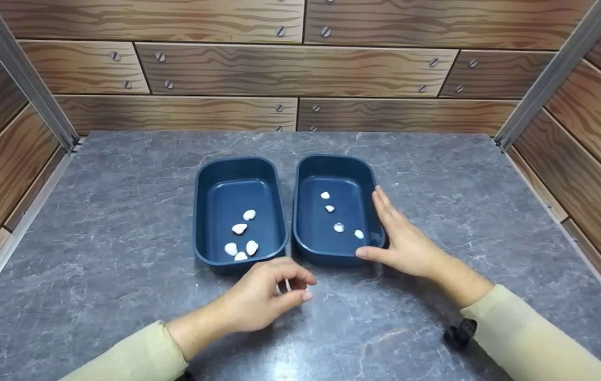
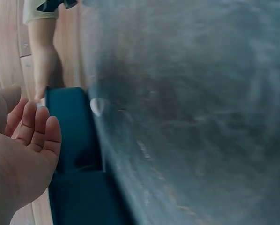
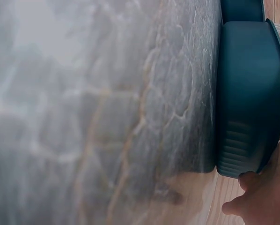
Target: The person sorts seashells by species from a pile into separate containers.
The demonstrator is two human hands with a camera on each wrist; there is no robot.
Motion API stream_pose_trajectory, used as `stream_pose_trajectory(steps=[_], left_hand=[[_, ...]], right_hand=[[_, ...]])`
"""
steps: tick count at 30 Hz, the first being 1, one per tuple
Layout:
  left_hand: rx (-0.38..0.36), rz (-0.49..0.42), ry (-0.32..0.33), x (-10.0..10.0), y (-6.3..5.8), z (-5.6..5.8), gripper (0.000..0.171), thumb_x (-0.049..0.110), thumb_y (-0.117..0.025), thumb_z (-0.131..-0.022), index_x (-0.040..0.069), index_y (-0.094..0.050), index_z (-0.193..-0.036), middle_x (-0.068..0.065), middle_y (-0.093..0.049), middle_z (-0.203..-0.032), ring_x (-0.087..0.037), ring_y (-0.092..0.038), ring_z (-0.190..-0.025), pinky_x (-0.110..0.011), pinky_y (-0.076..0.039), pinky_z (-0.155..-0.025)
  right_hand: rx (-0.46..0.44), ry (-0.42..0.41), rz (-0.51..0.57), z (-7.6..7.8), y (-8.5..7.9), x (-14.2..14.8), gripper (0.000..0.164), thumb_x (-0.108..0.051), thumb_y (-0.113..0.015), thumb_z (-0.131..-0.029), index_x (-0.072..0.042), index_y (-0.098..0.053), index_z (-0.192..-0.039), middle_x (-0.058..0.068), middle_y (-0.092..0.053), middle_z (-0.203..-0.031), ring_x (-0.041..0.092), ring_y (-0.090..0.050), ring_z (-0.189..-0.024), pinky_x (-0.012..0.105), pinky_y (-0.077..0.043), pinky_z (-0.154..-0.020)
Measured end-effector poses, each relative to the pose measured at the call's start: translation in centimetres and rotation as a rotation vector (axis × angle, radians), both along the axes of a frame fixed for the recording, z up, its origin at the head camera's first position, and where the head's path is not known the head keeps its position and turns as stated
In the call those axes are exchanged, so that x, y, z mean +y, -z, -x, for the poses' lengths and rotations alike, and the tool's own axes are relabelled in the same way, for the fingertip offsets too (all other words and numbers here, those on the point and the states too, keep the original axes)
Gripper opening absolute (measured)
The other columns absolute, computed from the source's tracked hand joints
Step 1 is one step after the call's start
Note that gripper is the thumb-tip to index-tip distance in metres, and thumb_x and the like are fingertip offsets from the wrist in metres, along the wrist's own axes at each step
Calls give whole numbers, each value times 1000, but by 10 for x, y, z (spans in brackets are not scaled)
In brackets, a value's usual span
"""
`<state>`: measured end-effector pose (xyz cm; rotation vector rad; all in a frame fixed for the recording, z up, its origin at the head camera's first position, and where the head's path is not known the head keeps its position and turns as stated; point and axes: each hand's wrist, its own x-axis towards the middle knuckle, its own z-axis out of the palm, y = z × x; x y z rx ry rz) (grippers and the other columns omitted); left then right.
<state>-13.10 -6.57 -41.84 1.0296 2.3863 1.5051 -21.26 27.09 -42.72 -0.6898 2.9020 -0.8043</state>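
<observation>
In the head view my right hand rests against the right blue container, with straight fingers along its right side and the thumb at the near right corner. My left hand hovers in front of the left blue container, its fingers loosely curled and nothing visible in them. Several small white shell-like pieces lie in the left container. The right one holds several smaller whitish pieces. A white piece shows beside a container in the left wrist view; whether it lies on the table I cannot tell.
Both containers stand side by side on a grey marbled table, a narrow gap between them. Wood-patterned panels close off the back and both sides, with metal posts at the corners. A black device hangs at the right cuff.
</observation>
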Motion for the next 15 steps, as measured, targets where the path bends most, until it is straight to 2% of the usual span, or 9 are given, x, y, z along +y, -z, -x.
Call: stream_pose_trajectory(steps=[5, 15], left_hand=[[-23, 34, -17, -3, 11, 2, 15, 17, -74, -102, 7, -77, -113, 8, -67, -98, -8, -62, -91, -28, -57, -79], [7, 85, -51, -8, 26, 6, 13, 14, -77, -99, 6, -77, -109, 4, -66, -94, -7, -62, -86, -29, -56, -77]], right_hand=[[-13, 8, -10, 0, 0, 0, 124, -62, -78, -90, -10, 0, -171, 10, 6, -178, 46, -11, -159, 70, -16, -123], [-6, 4, -13, 0, 0, 0, 124, -63, -77, -90, -10, 0, -171, 11, 5, -178, 45, -11, -160, 70, -16, -123]])
